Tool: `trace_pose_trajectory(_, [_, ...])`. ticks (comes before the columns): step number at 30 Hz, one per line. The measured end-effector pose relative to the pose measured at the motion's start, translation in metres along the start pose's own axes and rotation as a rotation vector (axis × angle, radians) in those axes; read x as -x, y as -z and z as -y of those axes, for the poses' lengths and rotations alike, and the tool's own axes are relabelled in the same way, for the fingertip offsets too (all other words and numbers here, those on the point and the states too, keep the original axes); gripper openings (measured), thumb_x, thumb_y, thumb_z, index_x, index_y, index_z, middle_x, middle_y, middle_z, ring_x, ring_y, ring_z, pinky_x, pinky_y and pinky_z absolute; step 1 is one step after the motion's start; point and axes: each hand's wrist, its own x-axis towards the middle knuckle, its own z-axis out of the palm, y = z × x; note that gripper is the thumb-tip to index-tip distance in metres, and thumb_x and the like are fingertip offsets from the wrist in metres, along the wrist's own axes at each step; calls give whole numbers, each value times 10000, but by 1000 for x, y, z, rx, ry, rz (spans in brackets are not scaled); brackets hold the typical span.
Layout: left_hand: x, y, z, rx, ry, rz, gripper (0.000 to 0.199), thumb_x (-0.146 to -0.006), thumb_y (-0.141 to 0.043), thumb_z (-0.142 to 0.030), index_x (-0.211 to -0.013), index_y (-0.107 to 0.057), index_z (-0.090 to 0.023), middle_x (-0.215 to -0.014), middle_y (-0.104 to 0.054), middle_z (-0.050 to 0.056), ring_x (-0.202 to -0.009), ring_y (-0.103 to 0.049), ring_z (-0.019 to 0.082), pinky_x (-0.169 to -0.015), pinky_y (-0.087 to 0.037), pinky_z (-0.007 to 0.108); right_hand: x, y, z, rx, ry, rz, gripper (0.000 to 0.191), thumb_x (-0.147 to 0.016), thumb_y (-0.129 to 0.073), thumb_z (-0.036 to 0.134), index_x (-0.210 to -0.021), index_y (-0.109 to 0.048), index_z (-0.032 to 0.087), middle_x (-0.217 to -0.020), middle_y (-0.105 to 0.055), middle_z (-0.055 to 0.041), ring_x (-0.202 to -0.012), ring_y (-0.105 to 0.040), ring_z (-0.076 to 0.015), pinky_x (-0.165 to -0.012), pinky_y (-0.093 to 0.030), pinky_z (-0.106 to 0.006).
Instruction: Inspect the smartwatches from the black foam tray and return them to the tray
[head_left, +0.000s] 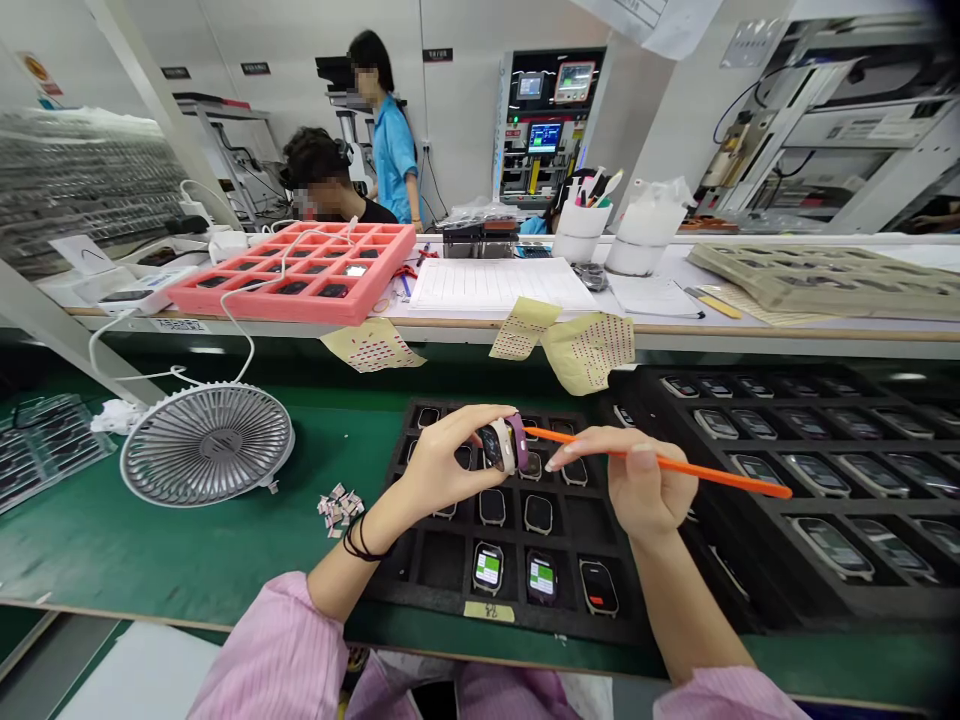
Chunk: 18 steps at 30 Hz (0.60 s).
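My left hand [441, 458] is closed, fingers and thumb pinching a smartwatch [495, 447] with a pale case, tilted on edge. A purple piece [517, 445] sits against the side of the watch; whether it is joined to it I cannot tell. With its fingers closed, my right hand [649, 490] grips a slim orange stick [731, 479]. The stick's far tip is at the purple piece. Under both hands lies a black foam tray [442, 565] with several watches in its slots. Two lit watches [489, 568] show green and white screens, and one beside them [598, 587] shows red.
A larger black tray of watches [817, 475] lies to the right. Left are a grey fan [208, 443] and a pile of small labels [340, 508]. The shelf holds a pink tray [300, 275], papers [502, 285] and white cups [580, 230]. Two people [394, 150] are beyond.
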Motion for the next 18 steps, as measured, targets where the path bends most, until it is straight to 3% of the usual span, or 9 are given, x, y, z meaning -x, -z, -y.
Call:
trace_pose_trajectory(4, [0, -1, -1, -4, 0, -9, 529, -702, -672, -62, -1209, -606, -197, -1163, -698, 84, -996, -671, 201, -679, -569, 243, 4, -2, -1, 41, 24, -5, 487, -994, -372, 405, -792, -763, 195, -654, -731, -79, -596, -701, -230, -565, -561, -384])
trace_pose_trajectory(8, [1, -1, 0, -2, 6, -10, 529, -701, -674, -70, -1210, -610, -200, -1163, -698, 87, -997, -672, 206, -668, -573, 244, 4, -2, -4, 40, 56, -61, 429, -991, -394, 352, -809, -755, 208, -667, -733, -66, -592, -693, -219, -562, -546, -374])
trace_pose_trajectory(18, [3, -2, -1, -35, -6, -34, 519, -701, -672, -77, -1204, -620, -196, -1145, -706, 83, -981, -681, 204, -670, -586, 250, 6, -6, -4, 79, 118, -53, 373, -989, -405, 283, -840, -741, 218, -677, -731, -51, -604, -686, -205, -573, -543, -359])
